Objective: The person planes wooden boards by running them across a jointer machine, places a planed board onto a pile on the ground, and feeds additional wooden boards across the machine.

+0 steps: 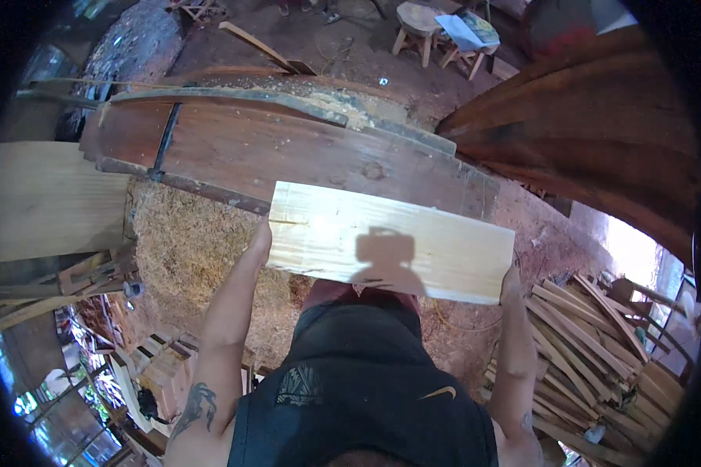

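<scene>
Carrying stage. The left hand (260, 237) clasps the left end of a pale plank (389, 241), held level at waist height, just in front of the dark workbench (288, 152), with sawdust (187, 249) on the ground below. The right hand (511, 282) grips the plank's right end, beside a heap of offcut slats (592, 342). The step in hand appears to be carrying or placing the board; the next move likely calls for keeping both ends level while lowering it onto a support.
</scene>
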A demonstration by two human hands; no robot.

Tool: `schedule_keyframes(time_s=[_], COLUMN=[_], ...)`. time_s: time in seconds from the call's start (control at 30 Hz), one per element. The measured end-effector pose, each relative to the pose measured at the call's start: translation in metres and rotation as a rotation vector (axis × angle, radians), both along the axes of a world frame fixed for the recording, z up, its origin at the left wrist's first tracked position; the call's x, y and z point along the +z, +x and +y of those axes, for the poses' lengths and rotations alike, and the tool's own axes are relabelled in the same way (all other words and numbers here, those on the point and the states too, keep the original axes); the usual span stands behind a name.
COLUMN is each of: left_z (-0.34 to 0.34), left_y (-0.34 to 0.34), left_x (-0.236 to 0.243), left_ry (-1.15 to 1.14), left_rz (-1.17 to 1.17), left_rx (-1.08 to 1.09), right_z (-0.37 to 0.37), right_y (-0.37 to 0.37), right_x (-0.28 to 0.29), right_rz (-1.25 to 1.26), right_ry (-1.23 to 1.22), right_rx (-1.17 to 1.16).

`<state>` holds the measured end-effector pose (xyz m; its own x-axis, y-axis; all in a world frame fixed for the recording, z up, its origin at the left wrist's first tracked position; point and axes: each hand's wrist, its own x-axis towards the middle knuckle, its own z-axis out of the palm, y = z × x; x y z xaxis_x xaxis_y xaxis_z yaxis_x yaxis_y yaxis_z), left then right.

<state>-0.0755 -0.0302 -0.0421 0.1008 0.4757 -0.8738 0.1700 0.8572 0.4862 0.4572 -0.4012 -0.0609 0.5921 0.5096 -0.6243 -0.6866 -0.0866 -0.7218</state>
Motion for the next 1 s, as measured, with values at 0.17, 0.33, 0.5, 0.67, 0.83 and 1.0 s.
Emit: schedule_keyframes(time_s=[0.17, 0.33, 0.5, 0.67, 0.83, 1.0], left_z=[-0.011, 0.010, 0.020, 0.020, 0.017, 0.012], left_y=[-0.028, -0.055, -0.054, -0.049, -0.060, -0.072], left_x=[0.007, 0.030, 0.048, 0.067, 0.079, 0.091], left_ry=[0.306, 0.732, 0.857, 0.831, 0.755, 0.846], left_rz=[-0.166, -0.193, -0.192, -0.233, -0.188, -0.181], left_rx=[0.203, 0.381, 0.283, 0.245, 0.449, 0.304], right_z=[-0.002, 0.010, 0.015, 0.018, 0.027, 0.028], right_y=[-0.005, 0.009, 0.024, 0.016, 0.002, -0.006], right_x=[0.005, 0.017, 0.026, 0.030, 0.030, 0.019], right_rz=[-0.085, -0.154, -0.240, -0.255, -0.238, -0.232], right_ry=[0.076, 0.160, 0.221, 0.262, 0.258, 0.232], right_rx=[-0.106, -0.164, -0.241, -0.275, -0.268, -0.216])
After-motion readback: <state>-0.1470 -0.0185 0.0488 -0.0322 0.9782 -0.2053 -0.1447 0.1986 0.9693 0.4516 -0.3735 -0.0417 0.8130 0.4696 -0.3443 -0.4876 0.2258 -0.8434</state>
